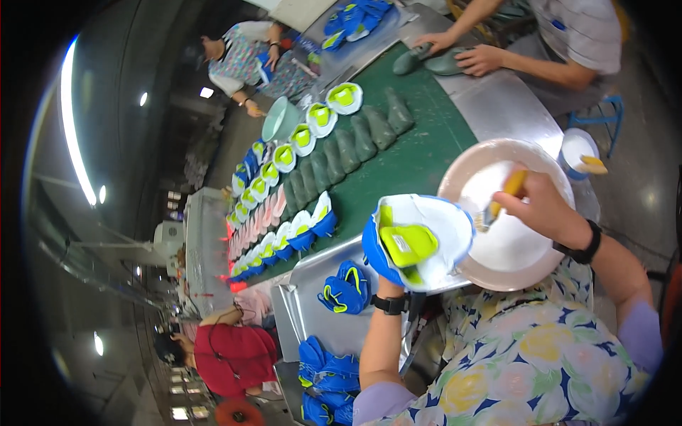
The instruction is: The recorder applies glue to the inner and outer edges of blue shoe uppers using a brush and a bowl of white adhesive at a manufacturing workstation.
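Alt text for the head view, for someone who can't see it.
The right hand holds a yellow-handled brush over a basin of white liquid, near a blue-and-white shoe upper held in the left hand. Behind, a green table carries rows of shoe lasts and uppers; a co-worker handles two lasts.

The held shoe [419,243] looks like matt cloth, the basin [451,186] smooth plastic; a shiny metal plate [490,105] borders the smooth tabletop's [426,149] right edge.

Legible text, none; label [402,243], one, small and white, lies on the yellow-green tongue [420,238] of the blue-and-white shoe upper [449,221] right of the frame's centre, its faint markings too small to read.
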Tool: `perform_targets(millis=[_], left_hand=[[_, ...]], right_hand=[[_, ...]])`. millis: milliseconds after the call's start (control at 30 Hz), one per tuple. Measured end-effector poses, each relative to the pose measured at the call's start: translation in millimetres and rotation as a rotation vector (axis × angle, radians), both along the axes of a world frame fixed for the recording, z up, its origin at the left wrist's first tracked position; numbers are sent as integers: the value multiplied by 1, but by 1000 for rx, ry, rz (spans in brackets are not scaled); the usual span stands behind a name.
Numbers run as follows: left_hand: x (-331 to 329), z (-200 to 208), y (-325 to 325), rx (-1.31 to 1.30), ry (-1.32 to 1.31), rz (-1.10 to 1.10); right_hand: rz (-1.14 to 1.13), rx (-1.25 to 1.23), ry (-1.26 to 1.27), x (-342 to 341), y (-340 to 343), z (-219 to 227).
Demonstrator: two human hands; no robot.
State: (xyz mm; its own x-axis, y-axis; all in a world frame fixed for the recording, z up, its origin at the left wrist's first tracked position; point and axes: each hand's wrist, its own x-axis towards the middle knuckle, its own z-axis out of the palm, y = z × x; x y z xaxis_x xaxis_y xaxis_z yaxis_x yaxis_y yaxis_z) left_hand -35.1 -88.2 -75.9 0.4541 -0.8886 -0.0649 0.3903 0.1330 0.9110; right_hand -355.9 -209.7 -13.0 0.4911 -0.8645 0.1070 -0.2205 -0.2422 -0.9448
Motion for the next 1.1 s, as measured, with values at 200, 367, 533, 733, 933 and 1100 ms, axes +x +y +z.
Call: perform_targets(millis=[200,367,533,733,933,1100], left_hand=[[121,-61,-12,370,-464,155],[185,-89,-49,217,-288,179],[258,-131,-67,587,-432,303],[301,-71,0,590,-852,452],[255,-11,154,797,-1655,232],[203,-36,182,775,-1258,56]], right_hand=[[-72,235,-163,-28,-4,-6],[-103,368,-118,-31,-1,-24],[-62,411,-88,-21,0,-34],[-12,348,-6,-32,-8,-44],[35,125,112,-26,-23,-41],[274,37,81,30,-11,-49]])
